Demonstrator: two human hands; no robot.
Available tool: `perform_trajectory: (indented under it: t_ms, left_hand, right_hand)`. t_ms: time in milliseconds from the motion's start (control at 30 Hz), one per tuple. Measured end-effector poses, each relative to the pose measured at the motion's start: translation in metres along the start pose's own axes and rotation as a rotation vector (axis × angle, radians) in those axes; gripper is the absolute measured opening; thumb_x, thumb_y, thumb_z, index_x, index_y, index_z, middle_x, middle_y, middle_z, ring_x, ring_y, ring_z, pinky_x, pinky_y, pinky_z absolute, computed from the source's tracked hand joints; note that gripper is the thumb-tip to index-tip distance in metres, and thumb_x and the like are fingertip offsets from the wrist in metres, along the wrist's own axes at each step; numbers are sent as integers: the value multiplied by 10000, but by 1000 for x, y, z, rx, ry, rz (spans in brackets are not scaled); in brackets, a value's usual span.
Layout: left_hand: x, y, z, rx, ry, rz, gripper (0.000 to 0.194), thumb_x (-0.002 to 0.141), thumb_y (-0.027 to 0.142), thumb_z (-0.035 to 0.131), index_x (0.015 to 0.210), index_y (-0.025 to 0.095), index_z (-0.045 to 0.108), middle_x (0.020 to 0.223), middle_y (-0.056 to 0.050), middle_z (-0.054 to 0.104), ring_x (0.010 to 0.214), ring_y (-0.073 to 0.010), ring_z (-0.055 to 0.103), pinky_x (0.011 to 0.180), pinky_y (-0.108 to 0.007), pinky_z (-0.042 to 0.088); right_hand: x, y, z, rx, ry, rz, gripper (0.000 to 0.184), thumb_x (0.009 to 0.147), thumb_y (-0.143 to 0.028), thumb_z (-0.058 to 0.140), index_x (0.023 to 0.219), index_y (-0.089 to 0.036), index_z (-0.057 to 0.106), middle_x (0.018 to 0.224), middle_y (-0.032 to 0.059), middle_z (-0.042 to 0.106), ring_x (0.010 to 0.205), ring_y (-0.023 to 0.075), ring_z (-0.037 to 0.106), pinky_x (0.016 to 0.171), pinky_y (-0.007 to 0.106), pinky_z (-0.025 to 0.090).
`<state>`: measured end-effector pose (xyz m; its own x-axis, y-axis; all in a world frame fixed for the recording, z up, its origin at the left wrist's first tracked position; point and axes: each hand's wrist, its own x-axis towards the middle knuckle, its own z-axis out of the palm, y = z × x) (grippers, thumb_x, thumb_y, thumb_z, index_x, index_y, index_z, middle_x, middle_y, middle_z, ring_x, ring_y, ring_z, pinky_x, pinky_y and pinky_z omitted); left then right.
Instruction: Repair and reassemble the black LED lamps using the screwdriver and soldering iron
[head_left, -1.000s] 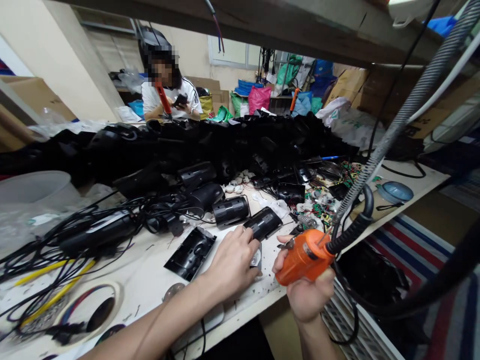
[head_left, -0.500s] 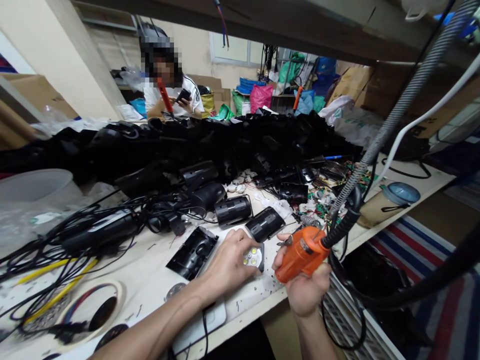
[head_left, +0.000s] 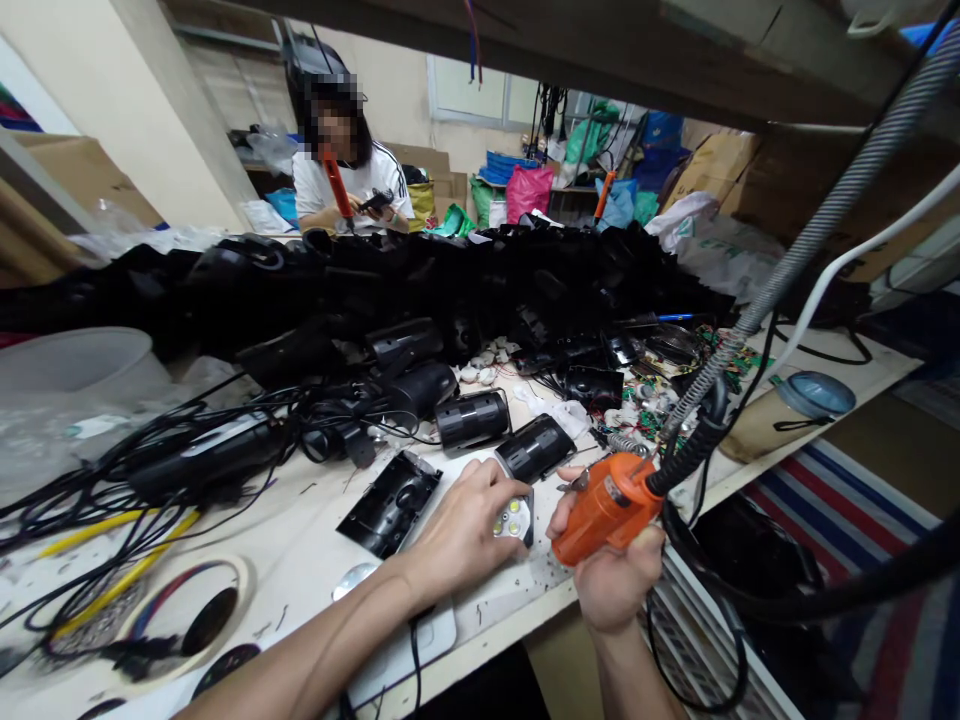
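At rear: pale wall (head_left: pixel 397 70), with light-framed window (head_left: pixel 469 90) set in it. At left: pale pillar (head_left: pixel 127 110), with brown carton (head_left: pixel 82 178) beside it. Overhead: dark board (head_left: pixel 600 70), slanting down toward right. Below window: coloured bags (head_left: pixel 529 192), including one pink. At right, beneath board: brown cartons (head_left: pixel 712 170). In foreground: white bench (head_left: pixel 300 525). Past bench edge, lower right: sheet (head_left: pixel 832 500) striped red, white and blue. Lit brightly: wall and bench. Dimmer: board and right-hand cartons.

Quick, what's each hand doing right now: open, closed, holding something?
Left hand: closed, holding the small LED module by its edge.
Right hand: closed around the orange corded power tool.
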<state>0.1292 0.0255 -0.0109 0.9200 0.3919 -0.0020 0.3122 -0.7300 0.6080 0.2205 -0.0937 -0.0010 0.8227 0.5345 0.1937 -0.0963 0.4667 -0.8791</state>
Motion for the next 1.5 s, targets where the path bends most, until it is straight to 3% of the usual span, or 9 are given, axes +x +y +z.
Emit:
perform_trajectory:
  t_ms: [167, 467, 833, 1000, 1267, 1500]
  left_hand:
    - [0, 3, -2, 65, -47, 16, 509, 663, 331, 831, 1140, 263, 666, 1000, -41, 536, 969, -248, 501, 815, -353, 446]
    - [4, -2, 1, -34, 0, -22, 494, 610, 360, 864, 1064, 247, 705, 935, -25, 518, 954, -242, 497, 808, -334, 450]
    - [5, -1, -1, 17, -25, 9, 442, 651, 352, 829, 1053, 240, 685, 967, -35, 542, 962, -254, 508, 802, -351, 452]
    - [-3, -2, -10, 38, -1, 67, 373, 700, 302, 775, 1046, 230, 654, 984, -40, 564, 957, -251, 533, 803, -359, 453]
    - [-10, -5, -19, -102, 107, 3, 366, 697, 236, 749, 1046, 204, 643, 979, -47, 566, 926, -229, 554, 789, -341, 471]
    - [-3, -1, -7, -21, 22, 65, 400, 705, 201, 704, 1104, 225, 686, 997, -61, 560, 980, -254, 498, 837, -369, 459]
  right_hand:
    - [2, 0, 2, 8, 9, 29, 649, 699, -797, 514, 877, -207, 718, 526, 19, 611, 441, 147, 512, 417, 240, 405]
    - [4, 1, 4, -25, 20, 21, 608, 726, -765, 496, 877, -216, 710, 518, 11, 609, 438, 153, 508, 420, 254, 408]
    - [6, 3, 4, -76, 17, -4, 609, 767, -753, 429, 886, -212, 681, 511, 17, 589, 424, 170, 496, 402, 270, 380]
    - [8, 5, 4, -62, 20, -13, 566, 773, -728, 454, 899, -220, 671, 526, 7, 589, 432, 158, 498, 397, 249, 386]
    - [10, 4, 8, -55, 38, 4, 635, 729, -772, 458, 863, -194, 684, 489, 16, 591, 396, 159, 491, 367, 247, 366]
    - [9, 1, 11, -80, 35, 5, 603, 730, -743, 463, 846, -197, 689, 481, 23, 596, 394, 170, 505, 381, 269, 384]
